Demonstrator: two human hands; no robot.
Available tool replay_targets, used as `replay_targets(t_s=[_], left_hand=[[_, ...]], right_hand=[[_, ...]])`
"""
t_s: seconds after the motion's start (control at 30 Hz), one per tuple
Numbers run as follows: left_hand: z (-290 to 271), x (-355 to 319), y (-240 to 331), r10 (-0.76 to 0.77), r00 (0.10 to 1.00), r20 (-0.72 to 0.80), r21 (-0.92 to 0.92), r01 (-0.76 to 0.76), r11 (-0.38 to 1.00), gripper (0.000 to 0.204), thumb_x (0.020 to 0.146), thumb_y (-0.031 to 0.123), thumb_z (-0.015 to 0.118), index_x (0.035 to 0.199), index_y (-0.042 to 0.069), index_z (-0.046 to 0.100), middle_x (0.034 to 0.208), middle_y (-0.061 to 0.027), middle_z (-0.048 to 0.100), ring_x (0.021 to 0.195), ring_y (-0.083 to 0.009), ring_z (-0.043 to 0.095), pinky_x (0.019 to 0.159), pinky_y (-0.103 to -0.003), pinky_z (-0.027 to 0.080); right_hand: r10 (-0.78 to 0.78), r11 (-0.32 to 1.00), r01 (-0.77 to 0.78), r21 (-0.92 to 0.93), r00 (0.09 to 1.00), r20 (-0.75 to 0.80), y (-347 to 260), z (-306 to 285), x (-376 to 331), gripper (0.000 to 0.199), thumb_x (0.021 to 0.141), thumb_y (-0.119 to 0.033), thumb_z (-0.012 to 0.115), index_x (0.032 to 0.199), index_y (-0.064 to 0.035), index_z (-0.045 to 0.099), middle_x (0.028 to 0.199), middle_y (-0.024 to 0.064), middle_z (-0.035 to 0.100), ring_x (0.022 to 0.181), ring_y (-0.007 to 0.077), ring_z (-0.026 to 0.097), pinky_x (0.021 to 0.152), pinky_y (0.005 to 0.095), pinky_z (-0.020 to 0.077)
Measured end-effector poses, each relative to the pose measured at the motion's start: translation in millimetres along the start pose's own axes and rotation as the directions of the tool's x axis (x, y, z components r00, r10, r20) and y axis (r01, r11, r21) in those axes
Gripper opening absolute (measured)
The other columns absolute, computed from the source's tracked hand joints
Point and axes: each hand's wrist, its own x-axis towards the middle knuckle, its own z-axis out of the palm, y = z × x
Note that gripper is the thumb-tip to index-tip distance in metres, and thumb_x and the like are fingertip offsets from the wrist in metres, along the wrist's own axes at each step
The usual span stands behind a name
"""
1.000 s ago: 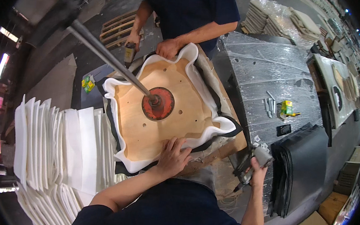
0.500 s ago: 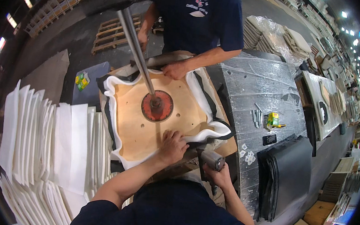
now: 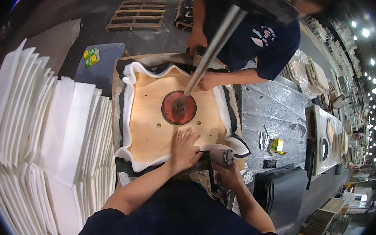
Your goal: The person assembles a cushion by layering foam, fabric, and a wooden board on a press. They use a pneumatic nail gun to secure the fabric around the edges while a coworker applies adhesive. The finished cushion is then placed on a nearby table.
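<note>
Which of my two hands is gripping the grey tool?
Your right hand, closed around the grey tool; your left hand instead rests spread on the wooden panel.

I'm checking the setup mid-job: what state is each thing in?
Plywood panel: flat, pressed under the disc
Red press disc: down on the panel
White foam: edges curled up around the panel
Left hand: laid on the panel, fingers spread
Right hand: closed around the staple gun
Staple gun: held at the near edge
Wooden pallet: flat on the floor
</note>
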Motion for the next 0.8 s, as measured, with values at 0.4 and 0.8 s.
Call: replay_targets(t_s=[0.4, 0.8], left_hand=[[-10, -12, 4, -0.016, 0.997, -0.075, 0.064, 0.02, 0.998, 0.024, 0.09, 0.031, 0.08, 0.087, 0.008, 0.083, 0.159, -0.0173, 0.052, 0.157, -0.0512, 0.033, 0.128, -0.069, 0.017], [-8, -7, -6, -0.09, 0.995, -0.031, -0.013, 0.09, 0.996, 0.02, 0.092, 0.027, 0.075, 0.088, 0.01, 0.084, 0.156, -0.0136, 0.053, 0.16, -0.0442, 0.031, 0.13, -0.066, 0.018]], right_hand=[[-0.404, 0.806, 0.354, -0.474, 0.915, -0.004, 26, 8, 31, 0.036, 0.096, -0.024, 0.083, 0.118, 0.0018, 0.074, 0.095, 0.0112, 0.077, 0.081, 0.0198, 0.071, 0.067, 0.0414, 0.0549], [0.109, 0.986, -0.118, -0.115, 0.991, -0.081, -6, 24, 15, 0.03, 0.095, -0.02, 0.082, 0.112, 0.0021, 0.071, 0.078, 0.0032, 0.069, 0.057, 0.0111, 0.06, 0.051, 0.032, 0.0462]])
